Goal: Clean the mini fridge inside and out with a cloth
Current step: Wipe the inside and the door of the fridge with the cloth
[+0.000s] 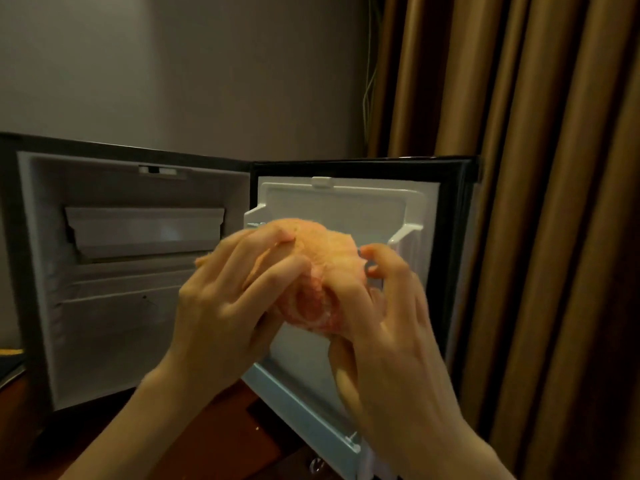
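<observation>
you hold the bunched cloth [322, 258] in both hands before the open fridge [41, 271].
your left hand [221, 306] curls its fingers over the cloth's top and your right hand [391, 327] grips it from the right and below. the cloth and hands cover the middle of the door [346, 202], which is swung out to the right, inner side facing you. the cavity lies to the left, a flap [145, 230] near its top. a curtain [536, 168] hangs just beside the door, a wall [173, 64] stands behind, and wood [221, 431] lies below.
</observation>
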Tool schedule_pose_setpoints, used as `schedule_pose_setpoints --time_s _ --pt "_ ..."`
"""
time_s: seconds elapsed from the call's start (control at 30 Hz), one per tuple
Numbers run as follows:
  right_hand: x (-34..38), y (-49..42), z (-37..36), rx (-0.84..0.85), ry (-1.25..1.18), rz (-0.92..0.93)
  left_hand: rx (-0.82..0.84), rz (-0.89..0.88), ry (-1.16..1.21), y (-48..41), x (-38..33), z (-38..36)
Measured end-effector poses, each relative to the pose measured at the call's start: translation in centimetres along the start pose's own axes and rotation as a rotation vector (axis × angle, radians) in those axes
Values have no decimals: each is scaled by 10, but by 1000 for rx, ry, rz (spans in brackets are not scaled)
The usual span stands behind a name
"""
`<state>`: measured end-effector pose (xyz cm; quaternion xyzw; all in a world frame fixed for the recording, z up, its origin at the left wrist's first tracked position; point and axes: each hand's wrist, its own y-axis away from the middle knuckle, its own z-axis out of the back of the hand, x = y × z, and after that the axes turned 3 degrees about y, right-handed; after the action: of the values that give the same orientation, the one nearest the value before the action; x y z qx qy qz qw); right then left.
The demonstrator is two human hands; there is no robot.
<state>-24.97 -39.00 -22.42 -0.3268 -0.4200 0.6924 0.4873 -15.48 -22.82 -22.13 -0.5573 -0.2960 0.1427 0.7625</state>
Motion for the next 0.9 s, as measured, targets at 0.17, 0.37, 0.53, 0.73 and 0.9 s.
schedule_pose_setpoints --time_s 0.17,0.37,0.53,0.73,0.9 --pt "-25 -18 34 -137 135 19 -42 -49 -38 -51 -23 -6" --pt "-67 -28 45 -231 163 38 -15 -77 -84 -91 -38 -27" --pt "-88 -3 25 -118 39 20 102 -113 -106 -74 -46 -50" --pt "-82 51 -10 -137 -28 -9 110 -167 -94 -16 -63 -58" --pt "-82 109 -40 -156 -44 -26 162 -198 -85 42 -83 -68"
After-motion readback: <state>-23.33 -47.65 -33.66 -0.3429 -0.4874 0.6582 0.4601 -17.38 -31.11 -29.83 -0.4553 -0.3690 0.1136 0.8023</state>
